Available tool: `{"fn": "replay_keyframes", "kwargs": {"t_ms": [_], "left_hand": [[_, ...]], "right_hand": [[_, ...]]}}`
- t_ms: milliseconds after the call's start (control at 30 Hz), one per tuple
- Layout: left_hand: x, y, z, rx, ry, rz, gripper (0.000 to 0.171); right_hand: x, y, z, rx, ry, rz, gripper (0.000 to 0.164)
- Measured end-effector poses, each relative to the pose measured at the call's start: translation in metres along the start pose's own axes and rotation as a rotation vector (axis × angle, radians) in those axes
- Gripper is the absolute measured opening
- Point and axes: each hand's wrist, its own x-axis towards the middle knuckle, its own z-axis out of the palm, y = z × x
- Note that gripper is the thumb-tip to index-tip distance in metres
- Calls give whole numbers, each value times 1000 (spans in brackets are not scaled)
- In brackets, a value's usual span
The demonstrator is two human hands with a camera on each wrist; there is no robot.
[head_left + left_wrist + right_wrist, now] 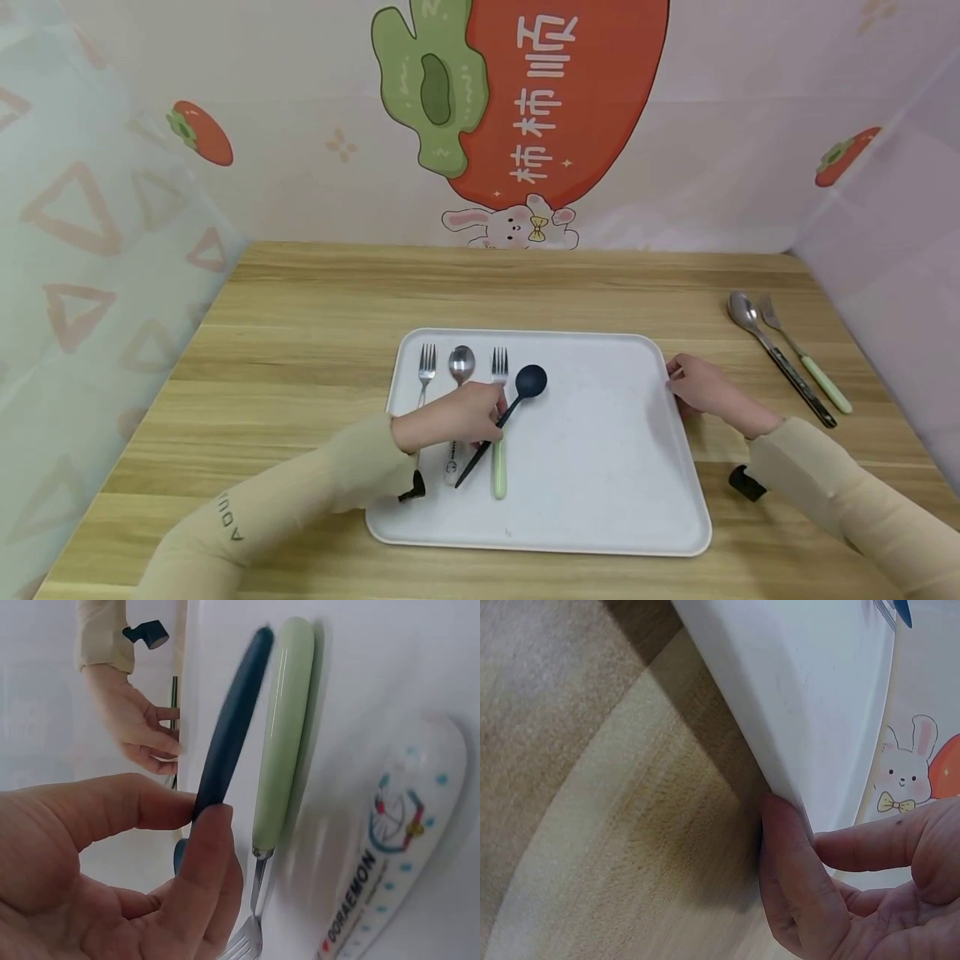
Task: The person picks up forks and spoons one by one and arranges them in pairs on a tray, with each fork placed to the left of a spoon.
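My left hand (467,412) pinches the handle of a dark blue-black spoon (531,381) between thumb and fingers. In the left wrist view, that handle (234,724) slants up beside the pale green handle of a fork (285,727). The spoon crosses over this green-handled fork (500,475) on a white tray (600,433). A spoon (462,360) with a white printed handle lies to its left, then a metal fork (427,362), partly hidden by my arm. My right hand (705,387) grips the tray's right rim, thumb and fingers on either side of it.
On the wooden table (300,333), to the right of the tray, lie a spoon (780,354) with a dark patterned handle and another green-handled fork (821,379). Printed cloth walls (300,167) stand behind and at both sides of the table.
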Motion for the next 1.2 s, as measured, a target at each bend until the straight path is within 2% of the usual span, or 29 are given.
{"fn": "replay_keyframes", "kwargs": {"t_ms": [200,433,633,900,1100,1200], "left_hand": [[4,2,4,-57,21,-15,21],[7,7,9,-120,37,-42,33],[14,10,15,-136,63,-58,44],[19,16,18,-138,70,-21,46],[24,21,21,-122,64,-60,73],[26,24,23,-110,61,-81,70]], "right_hand": [[0,0,0,2,-2,-6,29],[-1,1,1,19,6,-46,28],[-2,1,-1,4,0,-42,29],[-2,1,0,20,-1,-34,29],[-2,1,0,18,-4,-32,29],[-2,1,0,26,-7,-33,29]]}}
